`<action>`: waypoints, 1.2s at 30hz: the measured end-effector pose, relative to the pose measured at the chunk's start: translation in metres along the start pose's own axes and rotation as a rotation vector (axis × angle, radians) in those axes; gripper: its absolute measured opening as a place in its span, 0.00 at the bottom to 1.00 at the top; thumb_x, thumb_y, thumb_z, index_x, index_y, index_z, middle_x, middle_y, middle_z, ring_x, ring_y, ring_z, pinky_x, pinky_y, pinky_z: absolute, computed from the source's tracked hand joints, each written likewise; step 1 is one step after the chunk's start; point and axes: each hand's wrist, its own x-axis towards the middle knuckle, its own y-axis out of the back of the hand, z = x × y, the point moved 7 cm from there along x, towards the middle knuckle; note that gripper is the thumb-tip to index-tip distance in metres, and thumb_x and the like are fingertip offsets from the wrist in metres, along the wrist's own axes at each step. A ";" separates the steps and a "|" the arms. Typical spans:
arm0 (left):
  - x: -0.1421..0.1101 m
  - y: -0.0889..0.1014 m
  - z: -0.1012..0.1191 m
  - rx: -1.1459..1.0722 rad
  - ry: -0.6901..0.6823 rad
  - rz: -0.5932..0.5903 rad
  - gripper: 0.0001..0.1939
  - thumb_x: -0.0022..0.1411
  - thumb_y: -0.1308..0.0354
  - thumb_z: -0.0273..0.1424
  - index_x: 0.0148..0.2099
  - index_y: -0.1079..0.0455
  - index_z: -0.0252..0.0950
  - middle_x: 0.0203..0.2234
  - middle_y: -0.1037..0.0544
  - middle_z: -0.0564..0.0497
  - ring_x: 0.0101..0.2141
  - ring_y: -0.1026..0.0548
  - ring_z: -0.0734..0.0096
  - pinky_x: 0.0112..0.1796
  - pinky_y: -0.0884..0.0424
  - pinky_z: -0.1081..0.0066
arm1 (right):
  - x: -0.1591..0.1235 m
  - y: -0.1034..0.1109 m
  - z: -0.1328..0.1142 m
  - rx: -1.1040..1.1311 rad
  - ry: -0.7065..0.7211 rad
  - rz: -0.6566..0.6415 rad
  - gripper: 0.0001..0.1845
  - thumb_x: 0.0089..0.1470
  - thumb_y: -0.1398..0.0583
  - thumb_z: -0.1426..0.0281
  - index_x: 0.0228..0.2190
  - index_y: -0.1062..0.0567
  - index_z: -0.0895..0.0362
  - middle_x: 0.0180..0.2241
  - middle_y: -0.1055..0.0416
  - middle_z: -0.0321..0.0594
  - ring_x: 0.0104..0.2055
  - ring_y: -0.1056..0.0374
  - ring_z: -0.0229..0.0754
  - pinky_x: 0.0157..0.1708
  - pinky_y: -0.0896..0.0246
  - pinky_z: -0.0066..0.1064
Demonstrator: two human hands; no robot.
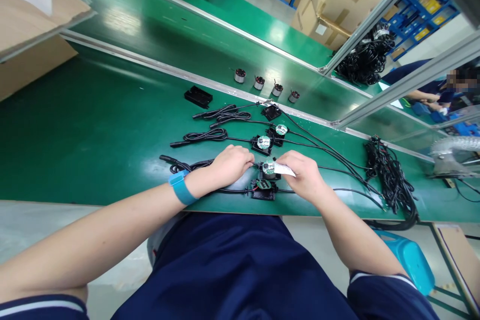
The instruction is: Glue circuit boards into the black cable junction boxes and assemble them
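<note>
My left hand, with a blue band at the wrist, is closed at the black cable beside a small black housing. A round green circuit board sits on that housing. My right hand pinches a flat white strip whose narrow end reaches the board; its exact kind is unclear. Nearest my body, another black housing holds a green board with a red wire. Farther off lie two housings with round boards and a housing without a visible board.
Several small metal-cased round parts stand in a row behind the rail. A black tray-like shell lies farther left. A black cable bundle is at the right. Metal posts rise there, and a person sits beyond them.
</note>
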 end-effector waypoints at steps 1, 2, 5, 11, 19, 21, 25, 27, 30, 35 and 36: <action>-0.001 0.002 0.002 0.012 0.001 0.016 0.09 0.67 0.46 0.28 0.39 0.23 0.37 0.33 0.21 0.47 0.40 0.26 0.61 0.43 0.36 0.62 | -0.001 0.005 -0.003 0.015 0.000 0.028 0.12 0.57 0.44 0.81 0.37 0.24 0.54 0.34 0.24 0.42 0.36 0.28 0.41 0.36 0.32 0.33; -0.004 0.006 0.005 0.030 0.004 0.045 0.09 0.67 0.46 0.29 0.40 0.24 0.36 0.33 0.21 0.46 0.40 0.26 0.60 0.43 0.36 0.61 | -0.002 0.010 -0.006 0.033 -0.001 0.067 0.12 0.57 0.43 0.81 0.37 0.24 0.54 0.35 0.24 0.42 0.37 0.28 0.42 0.37 0.31 0.34; -0.018 0.020 0.021 0.054 0.002 0.159 0.11 0.69 0.48 0.32 0.42 0.25 0.34 0.35 0.22 0.43 0.41 0.27 0.57 0.43 0.36 0.59 | -0.008 0.024 -0.016 0.085 -0.030 0.205 0.12 0.56 0.40 0.80 0.38 0.22 0.53 0.36 0.22 0.42 0.38 0.27 0.43 0.39 0.29 0.37; -0.048 0.001 0.042 -0.256 0.038 0.050 0.10 0.65 0.40 0.37 0.42 0.26 0.36 0.34 0.20 0.46 0.38 0.24 0.60 0.43 0.32 0.62 | -0.024 0.022 -0.017 0.164 -0.182 0.354 0.08 0.57 0.38 0.77 0.33 0.21 0.52 0.32 0.22 0.38 0.36 0.27 0.42 0.37 0.29 0.37; -0.046 -0.024 0.023 -0.550 0.247 -0.038 0.06 0.59 0.38 0.28 0.40 0.27 0.37 0.28 0.22 0.54 0.31 0.24 0.69 0.35 0.30 0.71 | -0.039 -0.002 -0.001 0.229 -0.316 0.320 0.06 0.58 0.38 0.73 0.30 0.22 0.53 0.30 0.23 0.38 0.34 0.28 0.40 0.36 0.31 0.34; -0.046 -0.023 0.025 -0.541 0.221 -0.029 0.07 0.59 0.39 0.28 0.41 0.28 0.37 0.29 0.23 0.54 0.31 0.25 0.69 0.36 0.30 0.70 | -0.039 -0.008 -0.002 0.250 -0.309 0.277 0.07 0.59 0.38 0.73 0.29 0.22 0.53 0.29 0.24 0.38 0.34 0.28 0.40 0.35 0.31 0.33; -0.047 -0.022 0.027 -0.549 0.191 -0.013 0.07 0.59 0.40 0.28 0.41 0.28 0.38 0.29 0.24 0.54 0.31 0.25 0.69 0.36 0.30 0.69 | -0.037 -0.021 0.000 0.275 -0.303 0.186 0.07 0.60 0.40 0.72 0.30 0.22 0.54 0.31 0.24 0.39 0.34 0.29 0.40 0.36 0.33 0.33; -0.047 -0.023 0.027 -0.551 0.194 -0.012 0.07 0.59 0.40 0.28 0.41 0.29 0.38 0.29 0.24 0.54 0.31 0.25 0.69 0.36 0.29 0.69 | -0.035 -0.024 0.003 0.270 -0.294 0.166 0.07 0.61 0.40 0.71 0.30 0.23 0.54 0.30 0.24 0.39 0.34 0.29 0.40 0.36 0.33 0.33; -0.046 -0.024 0.026 -0.550 0.208 -0.022 0.07 0.59 0.40 0.28 0.41 0.29 0.38 0.29 0.24 0.54 0.32 0.25 0.70 0.36 0.29 0.69 | -0.034 -0.027 0.007 0.257 -0.291 0.149 0.08 0.61 0.40 0.71 0.29 0.24 0.54 0.30 0.25 0.39 0.33 0.30 0.40 0.35 0.34 0.33; -0.046 -0.024 0.027 -0.538 0.207 -0.026 0.06 0.59 0.41 0.28 0.41 0.29 0.38 0.28 0.24 0.54 0.31 0.26 0.70 0.36 0.30 0.69 | -0.033 -0.026 0.008 0.264 -0.303 0.126 0.09 0.61 0.40 0.70 0.28 0.24 0.54 0.29 0.26 0.39 0.32 0.31 0.40 0.34 0.35 0.33; -0.047 -0.024 0.027 -0.538 0.204 -0.023 0.06 0.60 0.41 0.28 0.41 0.29 0.38 0.28 0.25 0.54 0.31 0.26 0.70 0.36 0.30 0.69 | -0.033 -0.025 0.007 0.273 -0.303 0.121 0.09 0.61 0.40 0.71 0.28 0.25 0.54 0.29 0.26 0.39 0.32 0.31 0.40 0.34 0.35 0.32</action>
